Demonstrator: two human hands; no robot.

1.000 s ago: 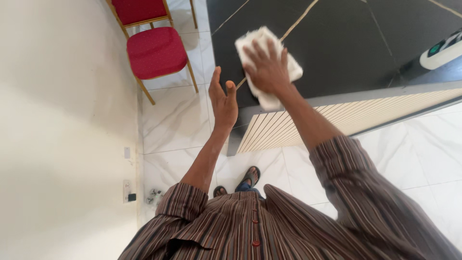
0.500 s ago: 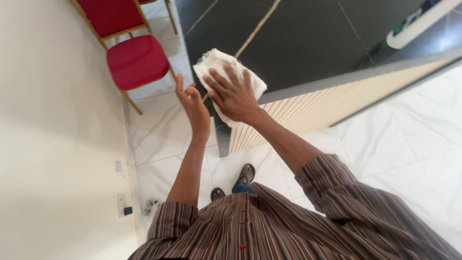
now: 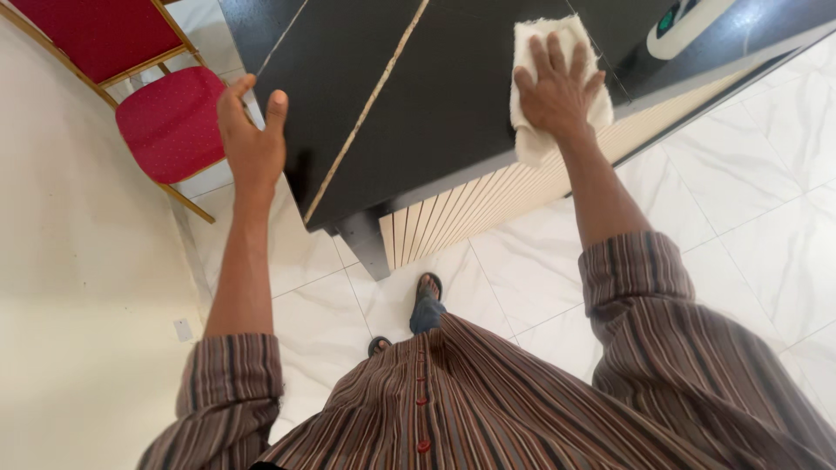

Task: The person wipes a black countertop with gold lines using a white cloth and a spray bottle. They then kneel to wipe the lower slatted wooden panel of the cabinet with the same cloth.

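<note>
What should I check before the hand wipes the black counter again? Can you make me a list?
1. Cloth under the hand: ok. The right hand lies flat on the white cloth, fingers spread.
2. Cloth fully on the black counter: not ok. One corner hangs over the front edge.
3. Things in the cloth's way: not ok. A white device sits on the counter just to the right of the cloth.
4. Left hand free: ok. It is open, holds nothing, and hovers by the counter's left corner.
5. Counter clean: cannot tell. The shiny surface shows only reflections and pale seams.
6. Feet steady: cannot tell. Only sandal tips show on the white floor.
</note>
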